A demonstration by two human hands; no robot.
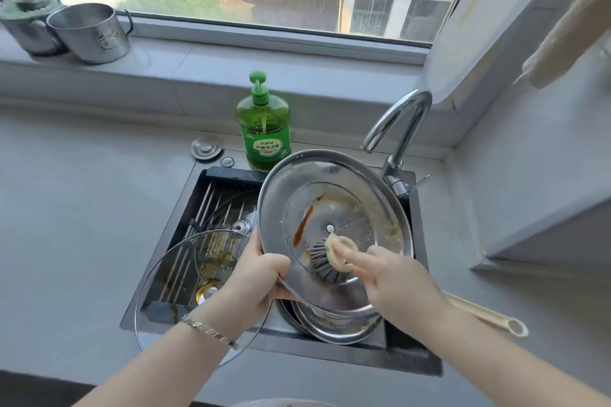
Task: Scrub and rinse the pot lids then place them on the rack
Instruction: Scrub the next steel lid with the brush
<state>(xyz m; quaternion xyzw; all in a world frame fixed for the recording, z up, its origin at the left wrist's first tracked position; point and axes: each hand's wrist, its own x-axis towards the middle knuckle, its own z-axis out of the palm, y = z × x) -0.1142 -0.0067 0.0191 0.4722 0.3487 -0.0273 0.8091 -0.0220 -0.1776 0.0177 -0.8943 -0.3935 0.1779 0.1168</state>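
Observation:
My left hand (pixel 261 269) grips the lower left rim of a large steel pot lid (pixel 317 195), tilted over the sink with its underside toward me. Brown streaks and greasy residue mark the inside. My right hand (pixel 393 277) holds a long cream-handled brush (pixel 325 261), whose grey bristles press on the lid just below its centre screw. A dirty glass lid (pixel 185 261) leans on the rack (pixel 205 208) at the sink's left. Another steel lid (pixel 340 324) lies in the basin beneath.
A green dish-soap bottle (pixel 263 129) stands behind the sink (pixel 410 363). The curved tap (pixel 400 129) rises at the back right. Two steel pots (pixel 89 31) sit on the window sill at far left. Grey countertop lies on both sides.

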